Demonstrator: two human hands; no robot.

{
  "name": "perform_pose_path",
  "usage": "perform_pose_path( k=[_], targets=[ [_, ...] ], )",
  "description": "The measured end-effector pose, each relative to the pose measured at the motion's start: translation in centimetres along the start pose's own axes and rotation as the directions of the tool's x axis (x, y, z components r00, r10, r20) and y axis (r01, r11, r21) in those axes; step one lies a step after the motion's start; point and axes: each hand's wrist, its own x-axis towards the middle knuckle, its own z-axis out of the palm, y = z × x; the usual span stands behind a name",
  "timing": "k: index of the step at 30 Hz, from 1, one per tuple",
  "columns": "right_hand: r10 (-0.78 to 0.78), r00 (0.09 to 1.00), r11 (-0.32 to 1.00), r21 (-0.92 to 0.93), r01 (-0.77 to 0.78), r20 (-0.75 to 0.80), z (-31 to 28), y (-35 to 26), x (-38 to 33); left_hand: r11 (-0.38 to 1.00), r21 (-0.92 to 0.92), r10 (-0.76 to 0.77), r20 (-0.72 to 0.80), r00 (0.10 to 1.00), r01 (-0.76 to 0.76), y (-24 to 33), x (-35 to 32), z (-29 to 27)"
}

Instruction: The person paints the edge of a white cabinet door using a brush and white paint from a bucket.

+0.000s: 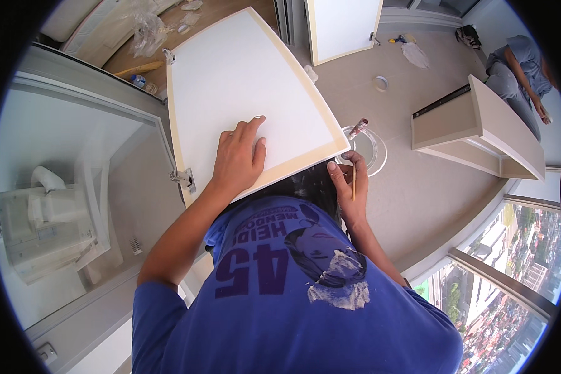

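A white cabinet door panel (255, 75) with a beige taped border lies flat in front of me, metal hinges on its left edge. My left hand (240, 156) presses flat on the panel near its near edge, fingers spread. My right hand (348, 187) sits at the panel's near right corner, fingers closed on a thin wooden brush handle (353, 181) that points upright. Just beyond that corner a clear round plastic container (364, 149) stands on the floor with a small paint roller (358, 128) resting on its rim.
A beige drawer box (480, 134) lies on the floor at right, with another person (520, 71) crouched behind it. A second white door (340, 28) stands at the back. Plastic wrap and a bottle (140, 81) lie at upper left. Windows run along the right.
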Motion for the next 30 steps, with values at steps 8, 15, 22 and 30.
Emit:
perform_pose_path(
  k=[8,15,22,30],
  targets=[
    [-0.07,0.998,0.884,0.464,0.064,-0.005,3.5,-2.9,1.4,1.0,0.007,-0.019,0.008,1.0,0.019,0.9,1.6,0.4],
    [-0.071,0.994,0.942,0.321,0.093,-0.081,4.7,-2.3,3.5,0.998,0.031,-0.049,-0.017,0.999,0.05,1.0,2.8,1.8],
    [-0.029,0.991,0.945,0.318,0.07,-0.131,6.2,-3.4,6.7,0.995,0.012,-0.103,0.006,0.995,0.103,1.4,4.8,2.8],
    [-0.086,0.99,0.919,0.375,0.122,-0.111,6.5,-3.0,8.0,0.997,-0.037,-0.076,-0.053,0.996,0.074,1.4,5.3,3.7]
  ],
)
